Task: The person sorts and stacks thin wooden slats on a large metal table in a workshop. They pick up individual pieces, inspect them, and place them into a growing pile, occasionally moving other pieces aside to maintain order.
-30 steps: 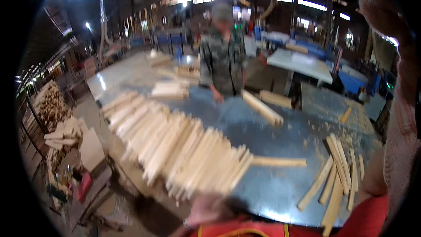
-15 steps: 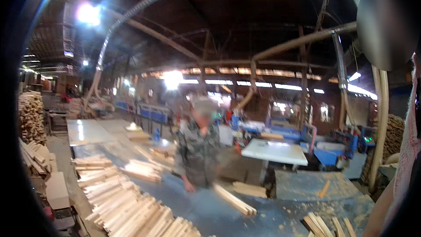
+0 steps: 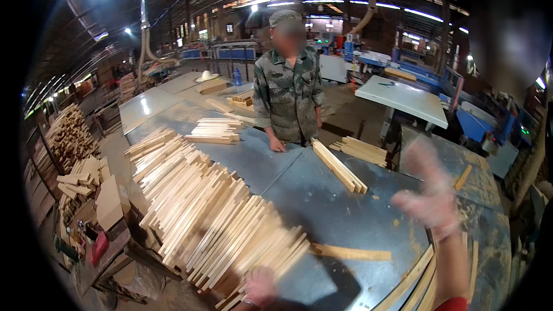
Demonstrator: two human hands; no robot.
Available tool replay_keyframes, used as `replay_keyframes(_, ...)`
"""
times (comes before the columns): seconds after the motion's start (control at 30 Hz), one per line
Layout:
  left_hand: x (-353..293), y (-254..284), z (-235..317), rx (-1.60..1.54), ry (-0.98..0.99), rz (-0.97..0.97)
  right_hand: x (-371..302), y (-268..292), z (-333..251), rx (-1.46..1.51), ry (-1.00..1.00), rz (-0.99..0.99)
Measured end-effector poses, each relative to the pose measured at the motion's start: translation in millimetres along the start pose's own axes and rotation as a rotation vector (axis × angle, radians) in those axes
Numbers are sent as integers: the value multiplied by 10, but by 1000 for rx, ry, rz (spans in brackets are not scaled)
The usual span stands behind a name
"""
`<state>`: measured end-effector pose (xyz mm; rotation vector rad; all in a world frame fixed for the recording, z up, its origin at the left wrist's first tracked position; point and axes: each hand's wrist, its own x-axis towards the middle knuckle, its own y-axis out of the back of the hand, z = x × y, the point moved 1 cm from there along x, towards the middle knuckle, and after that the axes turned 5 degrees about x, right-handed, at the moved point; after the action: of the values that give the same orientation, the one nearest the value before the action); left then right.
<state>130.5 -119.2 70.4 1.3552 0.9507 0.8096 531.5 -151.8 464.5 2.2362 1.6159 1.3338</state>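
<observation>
A long row of pale wooden strips (image 3: pixel 201 201) lies side by side across the left of the metal-topped table (image 3: pixel 276 164). At its near end, my left hand (image 3: pixel 260 286) rests on or against the strips; its fingers are too blurred to show a grip. My right hand (image 3: pixel 429 204) is raised over the right side of the table, smeared by motion, thumb and fingers apart, nothing seen in it. Below it, several loose strips (image 3: pixel 412 279) lie near my right forearm. One single strip (image 3: pixel 351 252) lies between my hands.
Across the table stands a person in camouflage (image 3: pixel 291 92), one hand on the tabletop. Near them lie a small strip bundle (image 3: pixel 340 167) and another strip pile (image 3: pixel 214 131). A white-topped table (image 3: pixel 401 99) stands behind. At left are stacked wood (image 3: pixel 72 138) and a cardboard box (image 3: pixel 113 203).
The view has tilted down and shifted, bringing more of the tabletop into sight. My left hand has come into view at the strips, and my right hand now shows above the table.
</observation>
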Motion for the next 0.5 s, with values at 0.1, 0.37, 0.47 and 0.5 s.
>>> replay_keyframes(0.1,479,-465,171,76,-146,284,-1175,-544,2016,-377,-199,-409)
replay_keyframes(0.37,248,-85,163,-76,-68,287,-2260,-1578,3003,-552,-575,-817)
replay_keyframes(0.47,229,32,199,-97,-89,329,-2480,-1322,3078,-544,-784,-740)
replay_keyframes(0.5,221,2,188,-15,-102,353,-2553,-1211,2960,-520,-887,-684)
